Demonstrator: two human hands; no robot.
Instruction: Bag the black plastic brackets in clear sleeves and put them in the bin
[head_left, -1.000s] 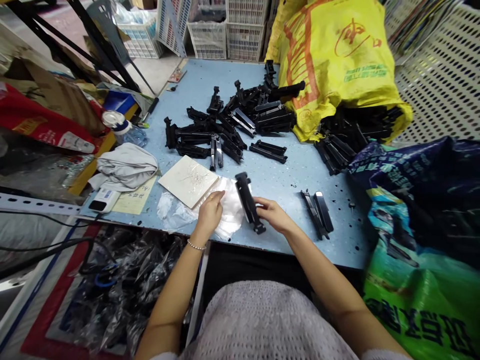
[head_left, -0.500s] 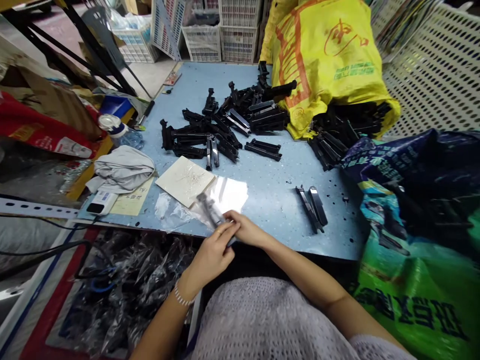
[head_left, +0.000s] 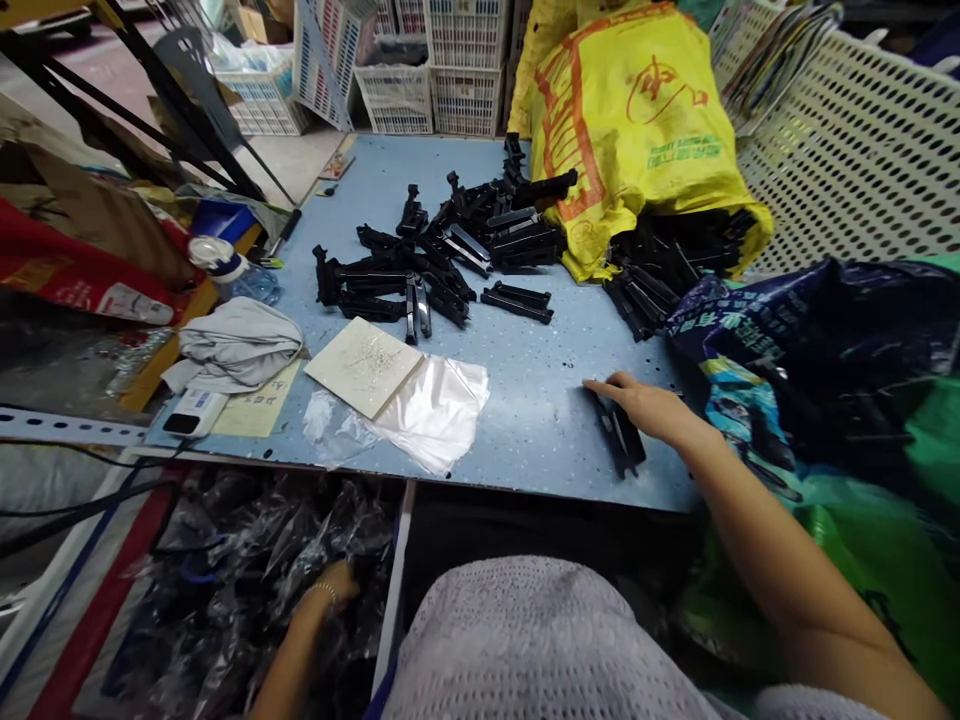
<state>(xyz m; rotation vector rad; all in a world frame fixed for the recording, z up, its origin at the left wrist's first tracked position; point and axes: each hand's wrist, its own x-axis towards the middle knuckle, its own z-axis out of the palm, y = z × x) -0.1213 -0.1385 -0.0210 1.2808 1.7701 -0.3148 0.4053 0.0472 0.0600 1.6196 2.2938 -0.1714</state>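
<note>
My right hand (head_left: 645, 402) reaches over the upper end of two long black plastic pieces (head_left: 621, 445) near the right front of the table. Its fingers are stretched out across them; the thumb is mostly hidden. Down at the left, my left hand (head_left: 339, 580) is over a bin of clear-bagged dark items (head_left: 255, 560). It is blurred and its fingers cannot be made out. A stack of clear plastic bags (head_left: 442, 405) lies at the table's front, beside a square off-white board (head_left: 365, 366). Behind them is a pile of similar black pieces (head_left: 450, 245).
A yellow sack (head_left: 630, 110) spills black pieces onto the blue table (head_left: 517, 370). A dark blue and green bag (head_left: 817, 300) borders the right side. At left are a grey cloth (head_left: 236, 345), a white device (head_left: 196, 410) and a water bottle (head_left: 240, 272). White crates (head_left: 465, 95) stand behind.
My hands have parted. The left went down into the bin, and the bagged piece held before no longer shows in it. The right moved across to the two black pieces.
</note>
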